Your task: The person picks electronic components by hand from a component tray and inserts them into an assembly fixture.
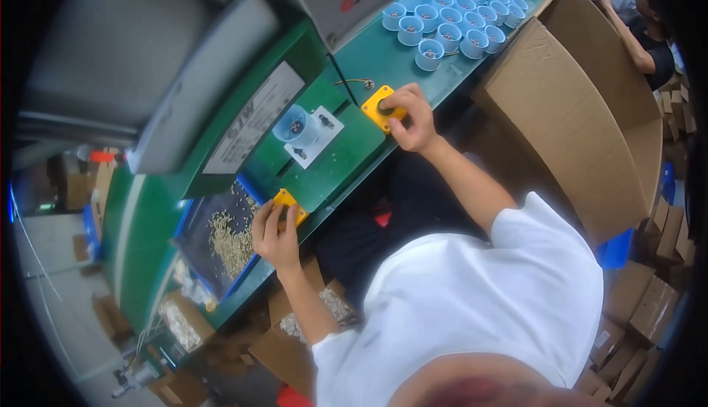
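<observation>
My left hand [276, 239] rests its outstretched fingers on a yellow button box [285, 197] at the bench's near edge. At the right, a second yellow button box [375, 103] has a dark round button under the forefinger of my right hand [415, 121]; the thumb stands apart along its near side. Neither hand holds anything. Between the boxes, farther in, a light-blue translucent cup [296, 126] with a dark centre sits upright on a white metal plate [327, 143] with small dark fittings, below the head of a green machine [258, 104].
Many blue cups [448, 34] with small parts inside stand on the green bench [352, 172] at the far right. A blue-rimmed tray [193, 248] of small brass-coloured pieces lies left. A large cardboard box [568, 104] stands right of the bench; an open carton [269, 348] is below. Another person [640, 45] sits far right.
</observation>
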